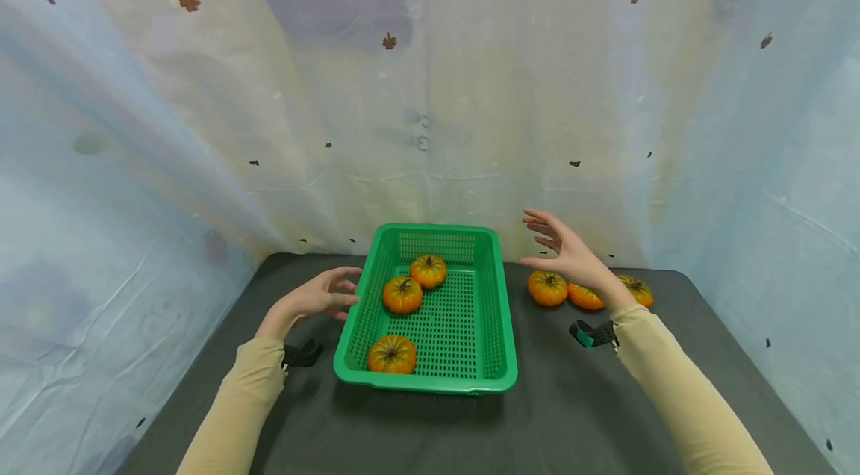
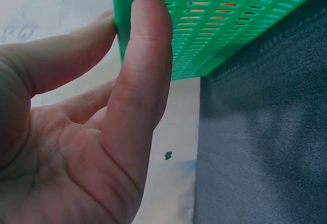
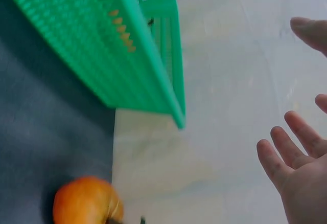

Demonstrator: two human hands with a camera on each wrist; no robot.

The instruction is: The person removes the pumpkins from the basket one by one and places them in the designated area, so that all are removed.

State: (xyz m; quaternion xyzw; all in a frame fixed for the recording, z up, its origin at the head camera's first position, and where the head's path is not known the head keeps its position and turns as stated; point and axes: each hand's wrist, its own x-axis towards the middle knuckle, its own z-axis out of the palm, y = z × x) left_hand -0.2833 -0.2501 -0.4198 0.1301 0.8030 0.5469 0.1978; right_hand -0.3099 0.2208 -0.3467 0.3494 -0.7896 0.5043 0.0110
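A green plastic basket with slotted walls stands on the dark table, holding several small orange pumpkins. At its left side my left hand grips the rim, with fingers on both sides of the edge in the left wrist view; one fingertip is tucked under the lip. My right hand is raised to the right of the basket, fingers spread and apart from it, with nothing held. Below that hand lie more pumpkins, partly hidden by the wrist. One pumpkin also shows in the right wrist view.
A pale patterned sheet hangs behind and on both sides of the table. The basket's right wall stands between its contents and the row of pumpkins on the right. Dark straps are on both wrists.
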